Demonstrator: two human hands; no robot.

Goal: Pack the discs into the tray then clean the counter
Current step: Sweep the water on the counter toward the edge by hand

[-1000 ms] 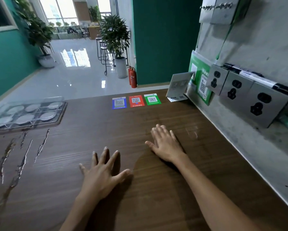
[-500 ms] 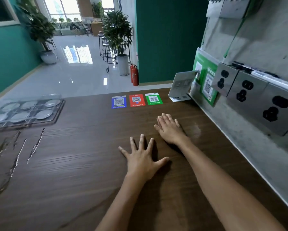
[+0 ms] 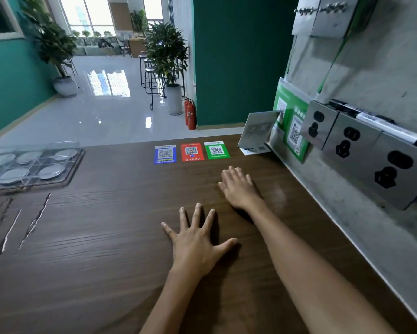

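On the wooden counter (image 3: 94, 237), both hands lie flat and empty: left hand (image 3: 198, 247) splayed, right hand (image 3: 239, 186) fingers together.

One head-worn view, looking forward and down across the wooden counter (image 3: 94, 237). Both forearms reach in from the near edge; the wall with sockets (image 3: 347, 145) runs up the right, and the open tiled hall (image 3: 101, 116) lies far ahead.
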